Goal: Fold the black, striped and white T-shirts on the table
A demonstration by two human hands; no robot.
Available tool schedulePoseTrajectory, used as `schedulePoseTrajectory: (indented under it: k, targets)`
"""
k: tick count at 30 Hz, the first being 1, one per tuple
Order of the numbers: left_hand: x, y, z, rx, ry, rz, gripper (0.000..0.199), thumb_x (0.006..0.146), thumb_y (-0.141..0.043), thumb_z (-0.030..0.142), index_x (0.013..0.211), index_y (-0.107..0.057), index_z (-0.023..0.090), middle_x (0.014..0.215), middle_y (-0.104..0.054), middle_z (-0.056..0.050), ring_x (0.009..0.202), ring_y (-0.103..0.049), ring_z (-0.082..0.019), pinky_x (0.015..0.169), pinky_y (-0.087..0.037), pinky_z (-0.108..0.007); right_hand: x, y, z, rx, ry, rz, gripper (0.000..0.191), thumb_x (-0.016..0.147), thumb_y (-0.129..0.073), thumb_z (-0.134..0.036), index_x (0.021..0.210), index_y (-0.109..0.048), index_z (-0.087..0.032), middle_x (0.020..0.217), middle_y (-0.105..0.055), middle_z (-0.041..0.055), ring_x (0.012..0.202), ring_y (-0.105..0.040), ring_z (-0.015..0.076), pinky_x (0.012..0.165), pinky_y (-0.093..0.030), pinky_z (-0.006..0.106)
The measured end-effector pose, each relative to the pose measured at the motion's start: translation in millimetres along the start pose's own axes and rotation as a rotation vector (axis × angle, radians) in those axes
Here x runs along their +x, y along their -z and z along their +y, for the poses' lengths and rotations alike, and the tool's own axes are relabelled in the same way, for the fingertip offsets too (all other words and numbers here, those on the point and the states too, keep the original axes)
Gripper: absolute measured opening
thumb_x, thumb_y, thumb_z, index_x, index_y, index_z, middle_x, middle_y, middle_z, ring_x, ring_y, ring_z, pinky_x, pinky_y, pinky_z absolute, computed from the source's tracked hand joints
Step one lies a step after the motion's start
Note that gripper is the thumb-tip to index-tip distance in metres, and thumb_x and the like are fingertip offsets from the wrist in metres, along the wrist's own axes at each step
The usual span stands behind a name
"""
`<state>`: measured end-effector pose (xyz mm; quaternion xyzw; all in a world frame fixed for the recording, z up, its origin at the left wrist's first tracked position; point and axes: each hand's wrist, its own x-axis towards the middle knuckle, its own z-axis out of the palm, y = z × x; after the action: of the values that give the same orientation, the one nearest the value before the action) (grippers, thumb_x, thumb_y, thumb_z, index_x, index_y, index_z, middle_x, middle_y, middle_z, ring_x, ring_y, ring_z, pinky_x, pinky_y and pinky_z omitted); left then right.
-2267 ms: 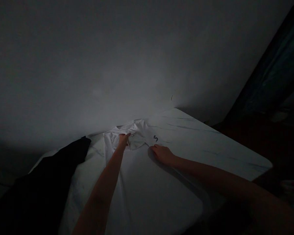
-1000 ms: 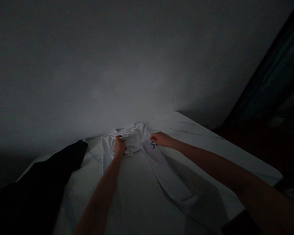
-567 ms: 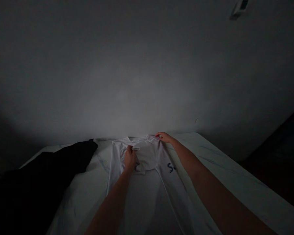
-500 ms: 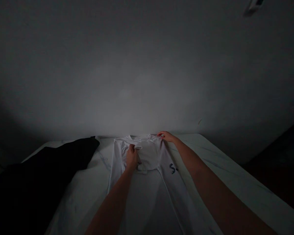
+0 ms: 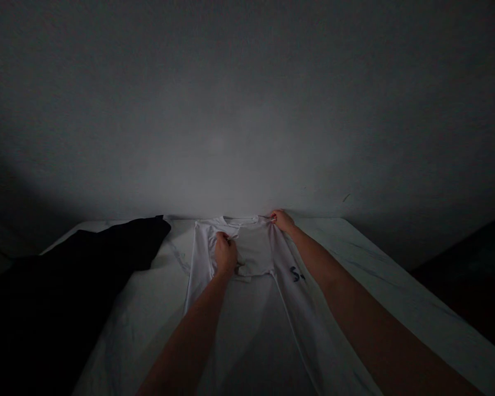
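A white long-sleeved shirt (image 5: 253, 250) lies on the table with its neckline at the far edge, by the wall. Its body is folded up short, and both sleeves run down towards me, the right one bearing a dark mark like an "S". My left hand (image 5: 226, 254) is closed on a fold of the cloth at the left of the chest. At the right shoulder seam, my right hand (image 5: 281, 219) pinches the shirt between thumb and fingers. My left forearm covers part of the left sleeve.
A black garment (image 5: 78, 275) lies over the left side of the pale, marbled table (image 5: 355, 275). Behind the table's far edge rises a plain grey wall (image 5: 247, 121). The room is dim.
The view has tipped slightly, so the table sits higher in the picture. My right hand has closed more tightly at the shoulder. My left hand keeps its hold on the shirt.
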<state>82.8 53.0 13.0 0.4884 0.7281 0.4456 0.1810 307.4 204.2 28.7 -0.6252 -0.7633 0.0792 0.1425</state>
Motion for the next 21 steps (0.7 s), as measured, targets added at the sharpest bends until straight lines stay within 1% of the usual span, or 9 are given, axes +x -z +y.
schedulePoseTrajectory:
  k: [2,4,7,10,12,13,16,19,21]
  targets:
    - [-2,0.2,1,0.042,-0.045,0.045,0.026,0.081,-0.049,0.004,0.102,-0.052,0.019,0.105,-0.063,-0.009,0.094,-0.063,-0.021,0.079,-0.046,-0.028,-15,-8,-6,-0.031,-0.010,0.071,0.038,0.089,-0.048,-0.016,0.125,-0.060,-0.010,0.133,-0.057,0.0194,0.115,-0.058,0.0241,0.095,-0.045,0.036]
    - [-5,1.0,3,0.098,-0.082,0.073,0.030,0.081,-0.048,0.003,0.105,-0.052,0.020,0.115,-0.058,-0.010,0.092,-0.063,-0.020,0.075,-0.046,-0.028,-34,-16,-10,-0.043,0.048,0.072,0.040,0.095,-0.042,-0.021,0.131,-0.058,-0.014,0.138,-0.054,0.0165,0.122,-0.054,0.0228,0.101,-0.042,0.036]
    - [-10,3.8,8,0.186,-0.082,0.059,0.030,0.083,-0.047,0.006,0.107,-0.055,0.022,0.121,-0.053,-0.011,0.084,-0.064,-0.020,0.065,-0.044,-0.029,-62,-25,-10,-0.042,0.184,-0.009,0.042,0.098,-0.044,-0.034,0.136,-0.056,-0.021,0.145,-0.052,0.0092,0.135,-0.045,0.0199,0.112,-0.034,0.034]
    - [-10,8.1,11,0.220,-0.049,0.036,0.027,0.084,-0.048,0.008,0.105,-0.057,0.023,0.122,-0.053,-0.010,0.085,-0.065,-0.022,0.062,-0.042,-0.029,-80,-25,-6,-0.100,0.225,-0.114,0.055,0.100,-0.038,-0.044,0.149,-0.043,-0.020,0.159,-0.036,0.0085,0.147,-0.028,0.0215,0.119,-0.022,0.036]
    - [-7,10.9,10,0.209,-0.028,0.039,0.028,0.083,-0.048,0.008,0.105,-0.057,0.023,0.121,-0.056,-0.011,0.088,-0.065,-0.023,0.065,-0.044,-0.030,-83,-22,-6,-0.160,0.190,-0.168,0.059,0.102,-0.031,-0.048,0.154,-0.035,-0.020,0.162,-0.027,0.0090,0.150,-0.022,0.0235,0.121,-0.018,0.040]
    - [-5,12.0,9,0.199,-0.024,0.038,0.029,0.083,-0.048,0.007,0.107,-0.057,0.022,0.120,-0.057,-0.011,0.090,-0.065,-0.023,0.068,-0.046,-0.031,-83,-21,-9,-0.181,0.167,-0.180,0.060,0.102,-0.028,-0.049,0.155,-0.034,-0.021,0.162,-0.027,0.0095,0.150,-0.021,0.0247,0.121,-0.016,0.042]
    - [0,13.9,5,0.174,-0.026,0.004,0.033,0.083,-0.050,0.007,0.113,-0.054,0.020,0.116,-0.063,-0.013,0.101,-0.065,-0.026,0.077,-0.048,-0.033,-79,-22,-21,-0.191,0.125,-0.155,0.062,0.101,-0.025,-0.052,0.154,-0.034,-0.020,0.162,-0.026,0.0120,0.149,-0.022,0.0282,0.120,-0.017,0.049]
    - [3,13.5,1,0.168,-0.012,-0.032,0.031,0.084,-0.054,0.013,0.115,-0.052,0.017,0.106,-0.068,-0.014,0.102,-0.066,-0.027,0.080,-0.049,-0.035,-81,-31,-36,-0.179,0.106,-0.133,0.066,0.102,-0.022,-0.052,0.156,-0.030,-0.015,0.163,-0.021,0.0131,0.150,-0.019,0.0285,0.120,-0.017,0.047]
    - [6,13.2,-1,0.147,0.004,-0.038,0.032,0.084,-0.056,0.013,0.115,-0.052,0.017,0.105,-0.069,-0.014,0.102,-0.067,-0.027,0.081,-0.049,-0.035,-84,-36,-41,-0.167,0.089,-0.126,0.068,0.102,-0.021,-0.053,0.157,-0.026,-0.014,0.164,-0.019,0.0119,0.151,-0.017,0.0272,0.121,-0.014,0.044]
